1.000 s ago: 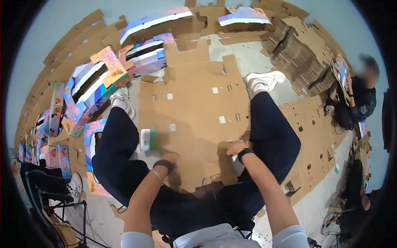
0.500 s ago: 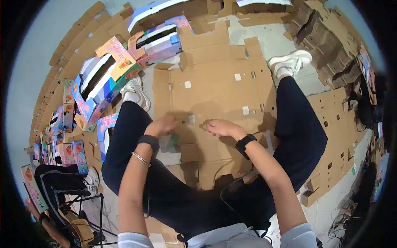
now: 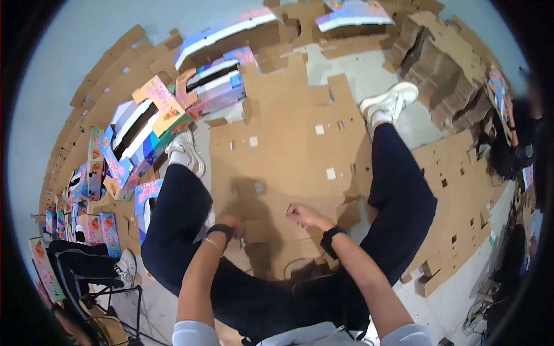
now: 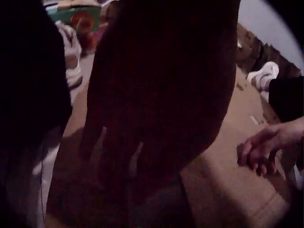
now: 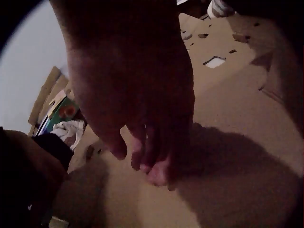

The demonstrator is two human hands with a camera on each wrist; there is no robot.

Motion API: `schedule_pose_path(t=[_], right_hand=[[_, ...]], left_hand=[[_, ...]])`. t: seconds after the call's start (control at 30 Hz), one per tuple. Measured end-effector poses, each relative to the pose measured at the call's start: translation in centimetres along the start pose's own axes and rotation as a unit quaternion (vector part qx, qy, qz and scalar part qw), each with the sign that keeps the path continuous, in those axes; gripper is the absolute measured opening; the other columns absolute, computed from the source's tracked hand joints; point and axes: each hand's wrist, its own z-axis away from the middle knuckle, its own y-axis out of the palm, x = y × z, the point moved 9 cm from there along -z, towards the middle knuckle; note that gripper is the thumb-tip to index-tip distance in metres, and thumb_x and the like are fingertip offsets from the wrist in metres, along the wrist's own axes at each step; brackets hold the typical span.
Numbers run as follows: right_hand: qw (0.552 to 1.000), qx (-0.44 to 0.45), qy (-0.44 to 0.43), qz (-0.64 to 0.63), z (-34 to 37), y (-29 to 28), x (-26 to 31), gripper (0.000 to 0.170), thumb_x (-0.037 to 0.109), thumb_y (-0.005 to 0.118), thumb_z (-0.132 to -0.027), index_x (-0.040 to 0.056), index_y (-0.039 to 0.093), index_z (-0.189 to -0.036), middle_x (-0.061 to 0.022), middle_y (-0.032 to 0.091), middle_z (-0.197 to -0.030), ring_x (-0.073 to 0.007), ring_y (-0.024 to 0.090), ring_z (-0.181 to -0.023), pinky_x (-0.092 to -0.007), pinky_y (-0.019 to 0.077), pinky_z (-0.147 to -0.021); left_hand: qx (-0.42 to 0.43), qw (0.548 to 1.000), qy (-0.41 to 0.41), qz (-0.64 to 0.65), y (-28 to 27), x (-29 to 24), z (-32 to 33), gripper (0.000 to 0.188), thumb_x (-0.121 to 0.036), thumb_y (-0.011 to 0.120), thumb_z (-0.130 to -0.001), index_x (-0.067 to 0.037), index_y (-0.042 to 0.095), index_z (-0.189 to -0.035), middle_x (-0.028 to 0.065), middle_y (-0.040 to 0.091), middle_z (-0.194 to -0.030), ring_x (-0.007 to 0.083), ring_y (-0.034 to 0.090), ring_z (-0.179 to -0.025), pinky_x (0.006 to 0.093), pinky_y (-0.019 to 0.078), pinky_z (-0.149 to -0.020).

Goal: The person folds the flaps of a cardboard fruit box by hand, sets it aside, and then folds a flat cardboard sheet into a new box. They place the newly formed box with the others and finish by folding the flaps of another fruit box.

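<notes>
A large brown cardboard sheet (image 3: pixel 288 150) with small cut-outs lies flat on the floor between the person's legs. The left hand (image 3: pixel 234 225) is low over its near left part, beside the left knee. In the left wrist view that hand (image 4: pixel 156 109) is dark, its fingers pointing down and slightly parted over the cardboard. Over the middle of the near part is the right hand (image 3: pixel 310 216), fingers loosely bent. The right wrist view shows this hand (image 5: pixel 137 104) hanging with nothing visible in its fingers, its shadow falling on the sheet.
Printed fruit boxes (image 3: pixel 144 135) stand at the left, some with open tops. A tall stack of flat cardboard (image 3: pixel 444 75) rises at the far right. More punched cardboard (image 3: pixel 456 190) covers the floor beyond the right leg. Another person (image 3: pixel 513 127) sits at the right edge.
Both hands moved forward over the sheet, then back toward the body. The white and green patch at the sheet's left, seen a second ago, no longer shows.
</notes>
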Motion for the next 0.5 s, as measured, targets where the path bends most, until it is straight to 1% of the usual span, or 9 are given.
schedule_pose_path(t=[0.03, 0.1, 0.2, 0.23, 0.27, 0.3, 0.33, 0.4, 0.5], right_hand=[[1.0, -0.007, -0.008, 0.015, -0.2, -1.1, 0.8, 0.023, 0.029, 0.053, -0.091, 0.0092, 0.057, -0.101, -0.0049, 0.058, -0.081, -0.0144, 0.06, -0.063, -0.0295, 0.0502, -0.048], [0.997, 0.051, 0.055, 0.015, -0.4, -1.2, 0.6, 0.024, 0.031, 0.053, -0.09, 0.0089, 0.057, -0.099, -0.0047, 0.058, -0.079, -0.0149, 0.06, -0.061, -0.0298, 0.0502, -0.049], [0.986, -0.135, -0.009, 0.092, -2.5, -8.7, 4.4, 0.024, 0.025, 0.052, -0.087, 0.0058, 0.058, -0.1, -0.0088, 0.06, -0.079, -0.0212, 0.06, -0.068, -0.0351, 0.0501, -0.059], [0.955, -0.238, -0.061, 0.168, -3.3, -12.4, 6.5, 0.028, 0.023, 0.052, -0.086, 0.0026, 0.058, -0.103, -0.0127, 0.061, -0.08, -0.0265, 0.06, -0.076, -0.0389, 0.0512, -0.07], [0.964, -0.226, 0.024, 0.136, -4.5, -15.2, 7.0, 0.034, 0.02, 0.051, -0.084, 0.003, 0.054, -0.114, -0.0177, 0.062, -0.098, -0.0333, 0.06, -0.094, -0.0417, 0.0484, -0.084], [0.923, -0.337, -0.057, 0.178, -4.8, -18.1, 9.0, 0.037, 0.02, 0.052, -0.084, 0.0032, 0.051, -0.118, -0.019, 0.059, -0.107, -0.0336, 0.058, -0.101, -0.043, 0.0474, -0.086], [0.86, -0.442, -0.137, 0.217, -4.7, -20.4, 10.8, 0.041, 0.02, 0.052, -0.084, 0.0033, 0.049, -0.121, -0.0202, 0.056, -0.115, -0.0339, 0.057, -0.107, -0.0443, 0.0464, -0.089], [0.895, -0.384, -0.044, 0.222, -3.6, -21.9, 17.1, 0.049, 0.022, 0.053, -0.085, 0.0011, 0.044, -0.128, -0.021, 0.048, -0.128, -0.0347, 0.049, -0.119, -0.0452, 0.0419, -0.096], [0.877, -0.366, -0.068, 0.304, -7.9, -21.9, 20.3, 0.054, 0.023, 0.053, -0.085, -0.0008, 0.041, -0.131, -0.0205, 0.047, -0.132, -0.0344, 0.046, -0.123, -0.0439, 0.0392, -0.101]], left_hand=[[-0.069, 0.99, 0.05, -0.108, -3.0, -1.8, 2.5, 0.02, -0.016, 0.071, -0.066, -0.008, 0.072, -0.084, 0.0148, 0.069, -0.098, 0.0292, 0.066, -0.092, 0.0411, 0.0518, -0.079], [-0.191, 0.975, 0.085, -0.079, -7.7, -1.5, 3.3, 0.02, -0.019, 0.064, -0.072, -0.008, 0.071, -0.088, 0.0152, 0.068, -0.094, 0.0296, 0.066, -0.091, 0.041, 0.0512, -0.078], [-0.429, 0.872, 0.157, -0.176, -17.1, -1.2, 5.6, 0.025, -0.023, 0.057, -0.08, -0.006, 0.067, -0.097, 0.0188, 0.065, -0.094, 0.035, 0.063, -0.092, 0.0467, 0.0492, -0.081], [-0.496, 0.866, 0.065, 0.012, -20.9, -1.2, 12.3, 0.028, -0.023, 0.054, -0.084, -0.004, 0.064, -0.102, 0.0188, 0.062, -0.102, 0.0359, 0.061, -0.097, 0.0465, 0.0484, -0.084], [-0.54, 0.838, 0.07, 0.027, -23.2, -1.2, 14.1, 0.03, -0.024, 0.053, -0.085, -0.004, 0.062, -0.106, 0.0184, 0.06, -0.108, 0.0357, 0.058, -0.102, 0.0464, 0.047, -0.087], [-0.582, 0.808, 0.077, 0.04, -25.1, -0.9, 15.1, 0.032, -0.024, 0.052, -0.086, -0.003, 0.06, -0.109, 0.0181, 0.057, -0.113, 0.0356, 0.056, -0.106, 0.0463, 0.0456, -0.09], [-0.58, 0.809, 0.078, 0.043, -26.4, -0.4, 14.2, 0.032, -0.024, 0.052, -0.086, -0.003, 0.06, -0.109, 0.0181, 0.057, -0.113, 0.0356, 0.056, -0.106, 0.0463, 0.0456, -0.09], [-0.598, 0.796, 0.095, 0.01, -28.4, -0.2, 12.1, 0.051, -0.018, 0.055, -0.082, -0.003, 0.047, -0.13, 0.0176, 0.046, -0.136, 0.0359, 0.041, -0.128, 0.0515, 0.035, -0.102], [-0.586, 0.805, 0.056, -0.068, -29.8, -0.8, 9.4, 0.059, -0.023, 0.051, -0.085, -0.008, 0.035, -0.14, 0.0169, 0.035, -0.144, 0.0341, 0.031, -0.135, 0.0525, 0.0292, -0.107]])
